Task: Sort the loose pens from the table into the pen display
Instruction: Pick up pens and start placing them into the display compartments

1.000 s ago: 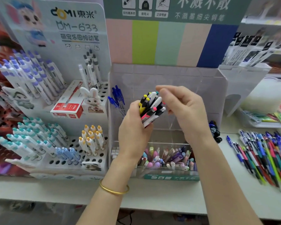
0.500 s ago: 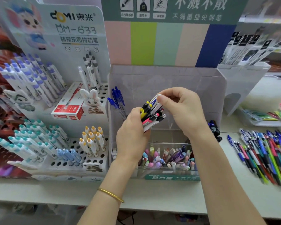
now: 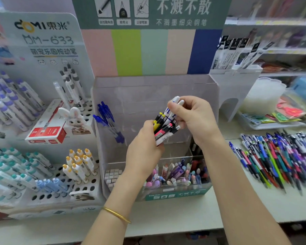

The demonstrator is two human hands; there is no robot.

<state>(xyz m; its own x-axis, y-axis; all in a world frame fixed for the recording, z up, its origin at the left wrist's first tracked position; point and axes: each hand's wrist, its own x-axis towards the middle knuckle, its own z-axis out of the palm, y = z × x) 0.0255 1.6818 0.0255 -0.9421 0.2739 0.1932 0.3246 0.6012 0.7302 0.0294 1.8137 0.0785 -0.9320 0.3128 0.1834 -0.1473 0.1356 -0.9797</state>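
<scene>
**Counter near, display ahead**

White table (image 3: pixel 184 218) runs under my forearms, loose pens (image 3: pixel 281 156) heaped to my right. My left hand (image 3: pixel 143 147) is curled round a bundle of pens (image 3: pixel 163 129), tilted up-right; my right hand (image 3: pixel 196 119) pinches two white pens (image 3: pixel 168 114) at its top. Just beyond both, the pen display (image 3: pixel 155 82) stands open-topped, blue pens (image 3: pixel 108 119) in its left compartment.

Before the clear display (image 3: pixel 148 89), our bundle (image 3: pixel 162 132) of yellow, pink, black and white pens; inside it, blue pens (image 3: pixel 106 117).
</scene>
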